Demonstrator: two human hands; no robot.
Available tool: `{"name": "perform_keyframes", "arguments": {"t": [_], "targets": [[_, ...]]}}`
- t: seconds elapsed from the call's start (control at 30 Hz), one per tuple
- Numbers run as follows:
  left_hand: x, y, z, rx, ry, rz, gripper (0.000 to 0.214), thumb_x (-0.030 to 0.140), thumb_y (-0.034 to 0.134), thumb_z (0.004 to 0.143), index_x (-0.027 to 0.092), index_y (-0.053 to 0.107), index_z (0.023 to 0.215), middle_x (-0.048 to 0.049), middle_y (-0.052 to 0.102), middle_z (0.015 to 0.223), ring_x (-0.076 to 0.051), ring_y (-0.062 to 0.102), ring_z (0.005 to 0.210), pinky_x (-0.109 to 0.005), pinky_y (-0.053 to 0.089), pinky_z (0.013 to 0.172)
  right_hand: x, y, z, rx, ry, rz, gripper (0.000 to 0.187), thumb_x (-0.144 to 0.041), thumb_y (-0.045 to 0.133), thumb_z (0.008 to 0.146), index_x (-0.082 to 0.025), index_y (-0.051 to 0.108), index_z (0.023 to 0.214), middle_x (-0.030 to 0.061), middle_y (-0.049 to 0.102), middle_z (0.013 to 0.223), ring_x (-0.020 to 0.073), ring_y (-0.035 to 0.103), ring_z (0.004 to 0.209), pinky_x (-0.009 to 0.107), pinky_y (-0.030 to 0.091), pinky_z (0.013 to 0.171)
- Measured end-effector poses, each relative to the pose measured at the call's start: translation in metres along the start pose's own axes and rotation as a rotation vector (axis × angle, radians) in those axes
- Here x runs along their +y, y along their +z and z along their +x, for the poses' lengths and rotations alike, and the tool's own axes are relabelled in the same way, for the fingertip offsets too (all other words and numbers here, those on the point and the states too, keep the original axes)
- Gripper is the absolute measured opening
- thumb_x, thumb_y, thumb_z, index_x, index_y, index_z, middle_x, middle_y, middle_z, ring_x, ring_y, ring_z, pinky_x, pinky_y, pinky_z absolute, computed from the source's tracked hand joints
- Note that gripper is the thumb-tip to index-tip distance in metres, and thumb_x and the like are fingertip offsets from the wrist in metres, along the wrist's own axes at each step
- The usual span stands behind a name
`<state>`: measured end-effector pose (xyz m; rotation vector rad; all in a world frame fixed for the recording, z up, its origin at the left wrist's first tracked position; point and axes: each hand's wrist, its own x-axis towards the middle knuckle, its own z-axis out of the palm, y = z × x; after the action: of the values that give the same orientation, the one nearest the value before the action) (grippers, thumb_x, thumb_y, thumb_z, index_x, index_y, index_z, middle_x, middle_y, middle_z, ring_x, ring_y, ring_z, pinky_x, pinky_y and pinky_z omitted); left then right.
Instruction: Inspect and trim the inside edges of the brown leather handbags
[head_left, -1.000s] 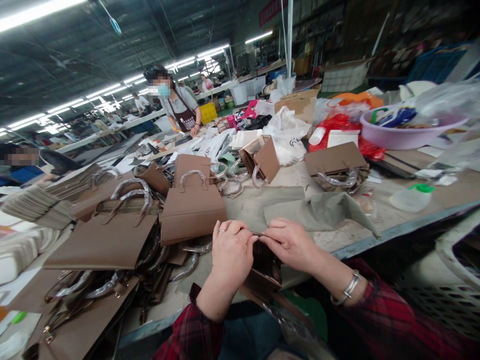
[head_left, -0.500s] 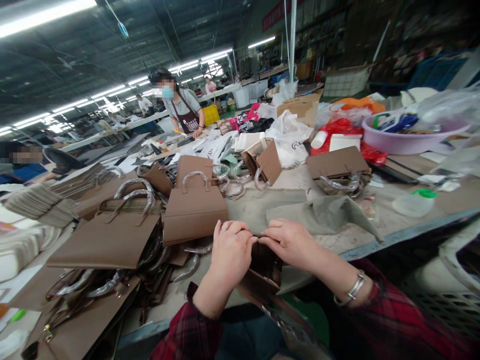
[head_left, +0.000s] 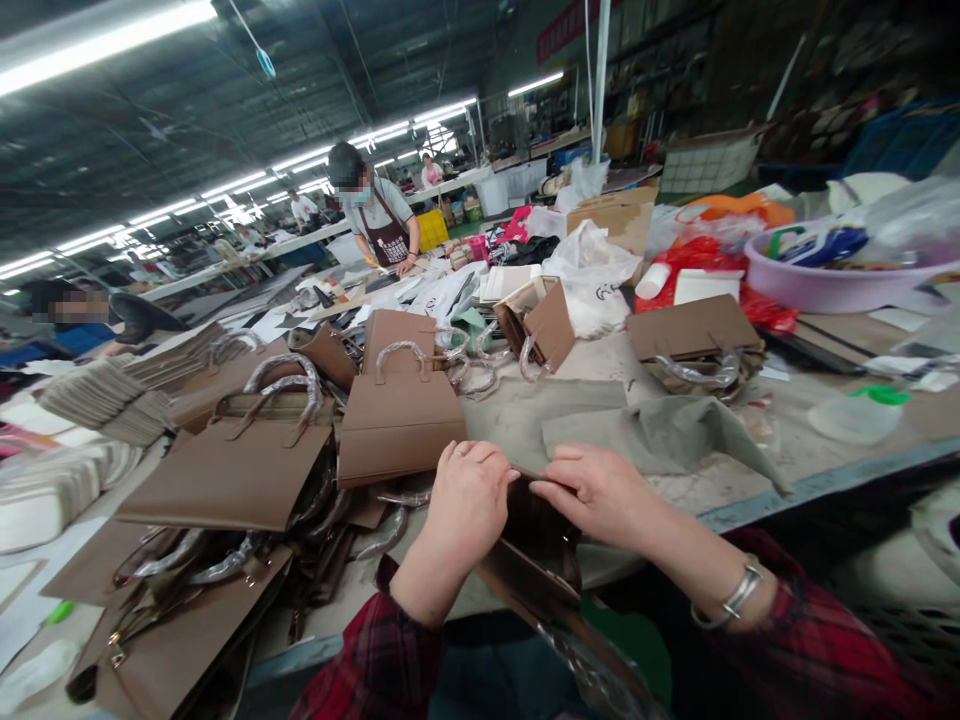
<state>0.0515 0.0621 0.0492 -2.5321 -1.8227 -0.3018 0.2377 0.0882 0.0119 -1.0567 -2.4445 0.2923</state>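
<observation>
My left hand (head_left: 469,505) and my right hand (head_left: 596,495) meet at the near table edge, both pinched on the top edge of a dark brown bag (head_left: 536,560) that hangs down toward my lap. The bag is mostly hidden behind my hands. A plastic-wrapped handle (head_left: 592,675) trails below it. Just beyond my left hand stands a tan handbag (head_left: 397,425) with a wrapped handle. A grey cloth (head_left: 660,435) lies just past my right hand.
Many tan handbags (head_left: 225,470) are piled at the left on the table (head_left: 825,475). A lavender basin (head_left: 832,285), red plastic and a small bottle with a green cap (head_left: 859,415) sit at the right. A person in an apron (head_left: 379,215) works farther back.
My hands have kept their pinch on the dark bag's edge. The view has shifted slightly, so everything sits a little to the right and lower.
</observation>
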Motion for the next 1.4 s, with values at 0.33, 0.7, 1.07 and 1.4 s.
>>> {"name": "perform_keyframes", "arguments": {"t": [0.33, 0.7, 1.07, 1.4], "targets": [[-0.007, 0.006, -0.001, 0.035, 0.0, -0.003, 0.018, 0.024, 0.053, 0.089, 0.016, 0.066, 0.079, -0.005, 0.067, 0.087, -0.021, 0.058, 0.089, -0.039, 0.043, 0.09, -0.006, 0.005, 0.015, 0.024, -0.028, -0.055, 0.034, -0.035, 0.051, 0.093, -0.019, 0.064, 0.066, 0.0014, 0.057, 0.069, 0.0145, 0.051, 0.071, 0.027, 0.031, 0.063], [-0.03, -0.003, -0.005, 0.049, 0.075, -0.113, 0.015, 0.022, 0.055, 0.088, 0.017, 0.065, 0.079, -0.0044, 0.067, 0.088, -0.018, 0.059, 0.085, -0.033, 0.047, 0.082, -0.004, 0.008, 0.01, 0.051, -0.087, 0.003, 0.035, -0.029, 0.049, 0.094, -0.017, 0.055, 0.062, 0.001, 0.053, 0.067, 0.0141, 0.046, 0.069, 0.028, 0.03, 0.063], [-0.021, 0.005, -0.009, 0.106, -0.014, -0.078, 0.014, 0.015, 0.054, 0.086, 0.016, 0.061, 0.075, -0.0054, 0.064, 0.082, -0.02, 0.057, 0.082, -0.035, 0.046, 0.081, -0.013, -0.004, 0.012, -0.08, -0.033, -0.085, 0.04, -0.047, 0.048, 0.093, -0.019, 0.063, 0.068, 0.0007, 0.059, 0.07, 0.0131, 0.051, 0.066, 0.028, 0.028, 0.059], [-0.027, 0.01, -0.015, 0.219, -0.03, -0.185, 0.009, 0.017, 0.064, 0.081, 0.016, 0.067, 0.073, -0.0086, 0.07, 0.096, -0.022, 0.062, 0.093, -0.038, 0.05, 0.088, -0.022, -0.004, 0.035, -0.128, 0.015, -0.134, 0.032, -0.035, 0.051, 0.091, -0.02, 0.068, 0.069, 0.0013, 0.06, 0.075, 0.013, 0.054, 0.067, 0.027, 0.03, 0.058]]}}
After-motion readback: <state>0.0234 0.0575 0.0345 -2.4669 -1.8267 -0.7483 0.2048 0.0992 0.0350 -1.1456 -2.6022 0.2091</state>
